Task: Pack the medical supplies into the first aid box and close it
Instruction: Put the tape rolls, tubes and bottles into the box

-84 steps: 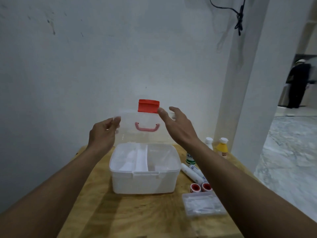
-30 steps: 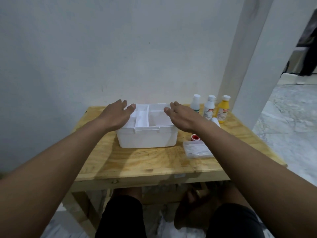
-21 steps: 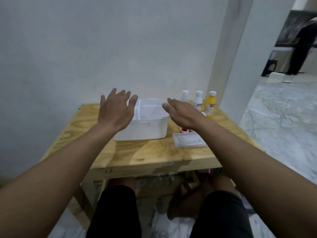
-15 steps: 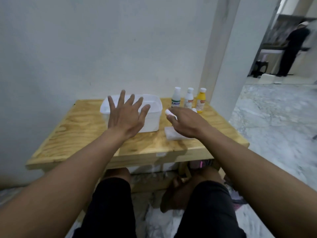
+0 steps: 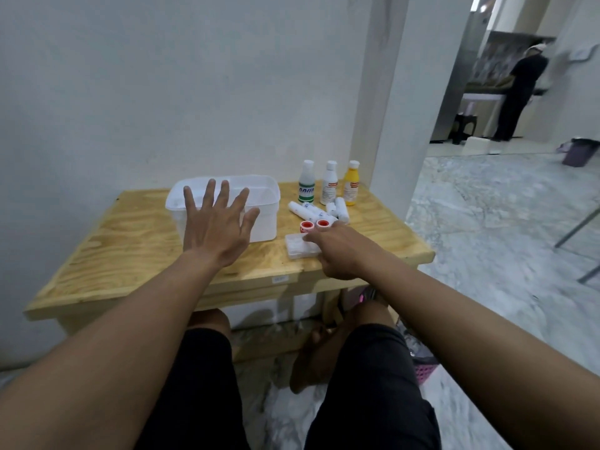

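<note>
The white first aid box (image 5: 269, 193) stands without a lid on the wooden table (image 5: 136, 235). My left hand (image 5: 216, 228) hovers in front of it, palm down and fingers spread, holding nothing. My right hand (image 5: 341, 251) lies over the right part of a small clear plastic case (image 5: 297, 248), fingers curled down towards it; whether it grips the case is hidden. Just beyond the case are two red tape rolls (image 5: 306, 226) and several white bandage rolls (image 5: 300, 211). Behind them stand a green-labelled bottle (image 5: 306, 186), a white bottle (image 5: 329, 185) and a yellow bottle (image 5: 351, 185).
The table backs onto a grey wall, with a white pillar (image 5: 399, 125) at its right rear corner. My knees are under the front edge. A person in dark clothes (image 5: 519, 89) stands far off in the room at the right. The marble floor lies to the right.
The box lid I held up earlier is out of view. My view has pulled back and swung left. My left hand spread out before the box; my right hand came down onto the clear case.
</note>
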The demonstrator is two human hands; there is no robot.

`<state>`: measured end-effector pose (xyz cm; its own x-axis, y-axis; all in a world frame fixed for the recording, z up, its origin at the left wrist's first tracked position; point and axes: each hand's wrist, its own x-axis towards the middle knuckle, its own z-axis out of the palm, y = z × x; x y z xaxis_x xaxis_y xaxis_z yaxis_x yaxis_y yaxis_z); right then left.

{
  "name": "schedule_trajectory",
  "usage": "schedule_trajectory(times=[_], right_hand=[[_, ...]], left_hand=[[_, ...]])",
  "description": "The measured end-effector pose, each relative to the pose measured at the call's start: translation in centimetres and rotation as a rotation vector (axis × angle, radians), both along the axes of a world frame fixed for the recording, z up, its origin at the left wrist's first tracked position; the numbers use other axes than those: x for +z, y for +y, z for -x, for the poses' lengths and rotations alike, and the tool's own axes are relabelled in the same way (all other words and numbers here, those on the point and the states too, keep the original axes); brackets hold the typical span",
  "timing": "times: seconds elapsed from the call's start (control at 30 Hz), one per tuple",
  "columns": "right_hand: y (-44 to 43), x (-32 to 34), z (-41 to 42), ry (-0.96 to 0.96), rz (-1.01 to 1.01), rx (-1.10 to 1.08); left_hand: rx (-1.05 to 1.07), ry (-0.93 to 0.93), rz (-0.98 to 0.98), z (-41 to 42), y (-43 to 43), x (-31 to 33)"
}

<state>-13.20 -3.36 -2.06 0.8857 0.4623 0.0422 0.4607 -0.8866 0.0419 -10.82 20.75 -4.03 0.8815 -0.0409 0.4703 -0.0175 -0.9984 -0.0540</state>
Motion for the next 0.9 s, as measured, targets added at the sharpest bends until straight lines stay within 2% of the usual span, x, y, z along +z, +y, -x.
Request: schedule_trajectory(times=[0.27,0.43,0.63,0.9], right_hand=[[-0.3,1.4,-2.0,0.195,-0.068,-0.064],[-0.4,1.6,-2.3,0.251,-0.118,-0.089],[-0.4,3.3,-2.5,0.226,-0.18,-0.11],[0.4,9.9,-4.5,0.1,-0.217,-0.161]], left_hand=[[-0.006,-0.002,0.023,0.0,-0.1,0.0],[-0.02,0.007,0.048,0.2,0.1,0.3],[-0.03,-0.041,0.189,0.2,0.7,1.3],[0.035,-0.04,0.224,-1.1,3.6,4.8]])
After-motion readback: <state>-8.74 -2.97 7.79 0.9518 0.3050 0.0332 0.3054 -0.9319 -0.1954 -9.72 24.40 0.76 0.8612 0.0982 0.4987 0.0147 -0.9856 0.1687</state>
